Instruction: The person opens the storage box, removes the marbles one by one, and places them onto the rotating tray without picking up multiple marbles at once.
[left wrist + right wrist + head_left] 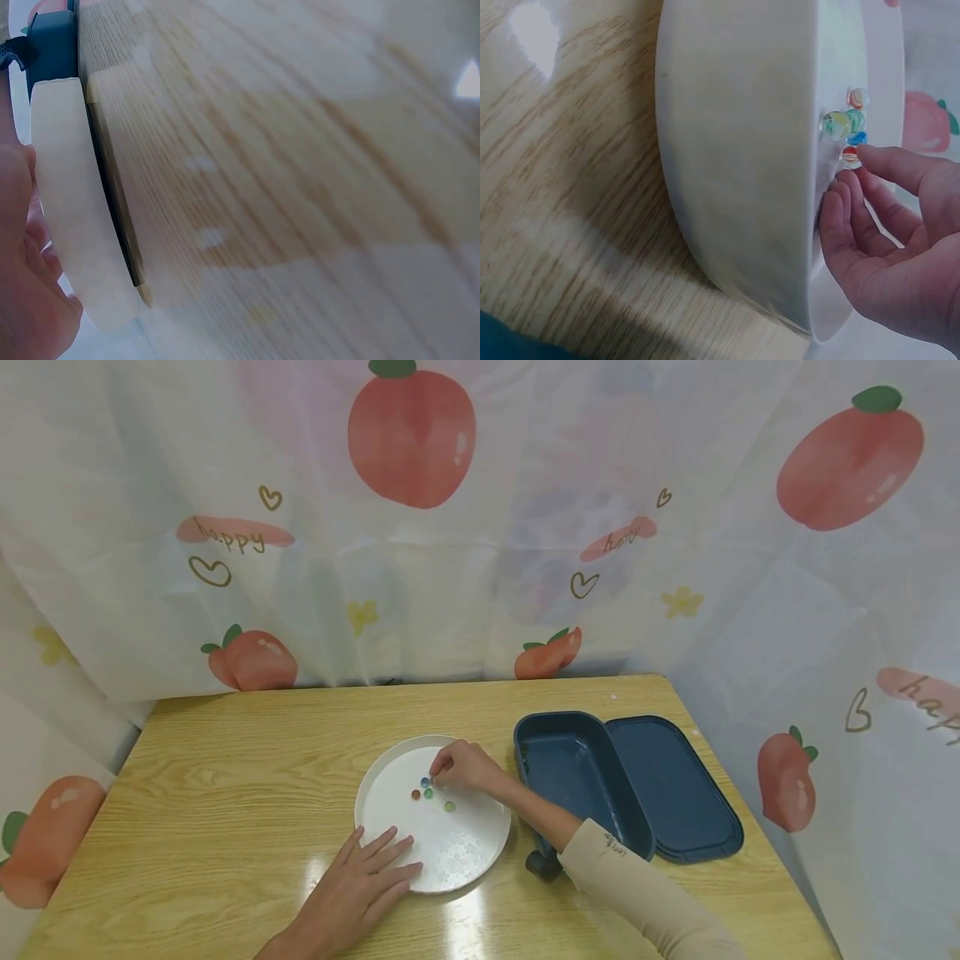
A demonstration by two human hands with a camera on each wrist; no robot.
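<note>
A round white tray (457, 852) with a raised rim holds several glass marbles, among them a blue marble (425, 782), an orange-brown marble (416, 794) and a yellow-green marble (449, 807). Over the tray's far half, my right hand (467, 767) pinches a clear marble with red stripes (850, 156) between thumb and finger, beside the others. My left hand (367, 881) lies with fingers spread over the tray's near left rim, partly inside it. In the left wrist view, that hand (34, 255) is beside the tray's outer wall (82, 195).
A dark blue rectangular container (577, 768) stands right of the tray, under the right forearm. Its flat blue lid (675, 785) lies to its right. A small black object (543, 865) sits by the container's near end. A printed curtain (480, 568) hangs behind the wooden table (225, 793).
</note>
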